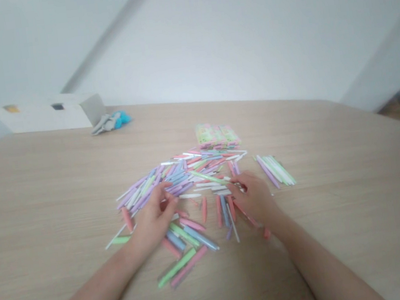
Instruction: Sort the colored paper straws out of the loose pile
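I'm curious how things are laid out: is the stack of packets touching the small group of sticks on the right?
Apart. The head view shows a strip of bare tabletop between the stack of packets and the small group of sticks.

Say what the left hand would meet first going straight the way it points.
Probably the purple pen-like sticks just beyond the left hand; depth is unclear, so it might pass above them.
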Motion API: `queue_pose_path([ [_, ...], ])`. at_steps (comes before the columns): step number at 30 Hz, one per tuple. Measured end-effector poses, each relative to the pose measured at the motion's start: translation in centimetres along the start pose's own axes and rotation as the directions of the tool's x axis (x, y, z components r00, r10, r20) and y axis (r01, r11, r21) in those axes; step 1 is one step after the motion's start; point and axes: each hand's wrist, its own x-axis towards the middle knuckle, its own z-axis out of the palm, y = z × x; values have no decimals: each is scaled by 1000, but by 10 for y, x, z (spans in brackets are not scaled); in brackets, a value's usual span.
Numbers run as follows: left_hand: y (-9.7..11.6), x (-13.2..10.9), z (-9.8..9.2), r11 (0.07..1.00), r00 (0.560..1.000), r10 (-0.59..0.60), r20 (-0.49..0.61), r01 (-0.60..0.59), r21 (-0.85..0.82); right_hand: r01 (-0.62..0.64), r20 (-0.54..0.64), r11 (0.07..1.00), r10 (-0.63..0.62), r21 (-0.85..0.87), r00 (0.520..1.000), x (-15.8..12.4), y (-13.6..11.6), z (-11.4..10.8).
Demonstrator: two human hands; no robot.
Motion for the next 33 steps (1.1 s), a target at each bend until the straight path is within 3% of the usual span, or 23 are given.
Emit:
queue_pose_path([
  [4,-1,-1,-1,1000,999,13,46,-13,-17,-212,-30,932,212,-294,977,11,20,-16],
  [7,0,-2,-2,1000,999,11,40,-12,10,-341,3,811,389,-476,921,18,38,-26],
  [10,2,-3,-2,1000,997,2,73,-3,14,-384,59,707,514,-593,856,21,54,-32],
  [16,3,-4,-3,1000,996,-6,90,4,27,-383,102,679,559,-626,823,21,68,-35],
  [33,1,-3,-4,999,993,-24,118,19,46,-395,121,666,589,-633,799,19,84,-27],
])
